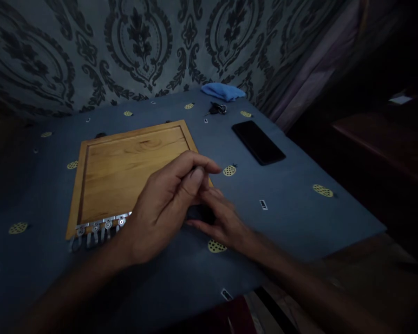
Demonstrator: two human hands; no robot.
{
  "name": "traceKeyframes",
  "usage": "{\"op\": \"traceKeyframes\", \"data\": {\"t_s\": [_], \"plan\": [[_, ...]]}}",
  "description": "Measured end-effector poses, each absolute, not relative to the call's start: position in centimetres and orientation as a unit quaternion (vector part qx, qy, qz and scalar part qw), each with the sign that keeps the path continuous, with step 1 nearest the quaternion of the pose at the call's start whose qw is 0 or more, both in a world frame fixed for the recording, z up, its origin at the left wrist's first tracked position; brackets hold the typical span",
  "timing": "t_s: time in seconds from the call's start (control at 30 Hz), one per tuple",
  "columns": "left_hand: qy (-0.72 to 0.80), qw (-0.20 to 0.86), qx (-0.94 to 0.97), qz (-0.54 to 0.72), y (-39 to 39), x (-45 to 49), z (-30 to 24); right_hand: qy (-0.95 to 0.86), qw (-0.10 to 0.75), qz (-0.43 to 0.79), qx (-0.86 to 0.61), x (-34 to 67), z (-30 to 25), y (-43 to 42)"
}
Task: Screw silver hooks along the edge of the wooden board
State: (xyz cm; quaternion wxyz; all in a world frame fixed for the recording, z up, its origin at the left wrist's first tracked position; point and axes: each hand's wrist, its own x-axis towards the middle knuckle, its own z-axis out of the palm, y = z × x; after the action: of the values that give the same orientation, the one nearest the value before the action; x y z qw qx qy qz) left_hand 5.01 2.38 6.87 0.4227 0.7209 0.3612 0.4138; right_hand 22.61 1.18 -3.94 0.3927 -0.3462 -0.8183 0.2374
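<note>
A framed wooden board (125,171) lies on the blue tabletop. Along its near edge runs a row of several metal hooks (107,225). Over the board's near right corner, my left hand (170,204) is closed, thumb pressed toward a bent index finger; its other fingers are hidden. My right hand (226,220) meets it from the right, with curled fingers behind the left hand. A dark patch (199,213) shows between my right thumb and fingers; whether it is an object or shadow is unclear. What either hand holds is hidden.
The table wears a blue cloth (292,222) printed with yellow pineapples. A black phone (258,142) lies to the right of the board. Behind it are keys (218,108) and a folded blue cloth (223,91). A patterned curtain (139,46) hangs along the back edge.
</note>
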Motion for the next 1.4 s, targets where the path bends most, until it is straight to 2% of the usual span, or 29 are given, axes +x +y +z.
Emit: {"op": "traceKeyframes", "data": {"t_s": [0.33,0.57,0.63,0.83,1.03,1.27,1.4], "plan": [[0.341,0.513,0.610,0.497,3.0,8.2,5.9,-0.812,0.393,0.262,-0.344,22.5,-4.1,1.2],[0.279,0.612,0.644,0.363,5.0,6.7,6.0,-0.810,0.389,0.263,-0.351,22.4,-4.0,1.3],[0.286,0.601,0.651,0.365,5.1,6.4,6.1,-0.812,0.383,0.262,-0.352,22.4,-4.1,1.3],[0.380,0.483,0.631,0.474,4.0,7.1,6.0,-0.810,0.376,0.271,-0.358,22.4,-4.0,1.3],[0.343,0.526,0.613,0.480,3.8,8.0,5.6,-0.810,0.385,0.270,-0.351,22.4,-4.0,1.3],[0.272,0.611,0.642,0.375,5.2,7.3,5.9,-0.806,0.384,0.275,-0.356,22.4,-4.0,1.4],[0.318,0.550,0.658,0.403,4.8,7.1,6.0,-0.806,0.382,0.279,-0.355,22.4,-4.0,1.3]]}}
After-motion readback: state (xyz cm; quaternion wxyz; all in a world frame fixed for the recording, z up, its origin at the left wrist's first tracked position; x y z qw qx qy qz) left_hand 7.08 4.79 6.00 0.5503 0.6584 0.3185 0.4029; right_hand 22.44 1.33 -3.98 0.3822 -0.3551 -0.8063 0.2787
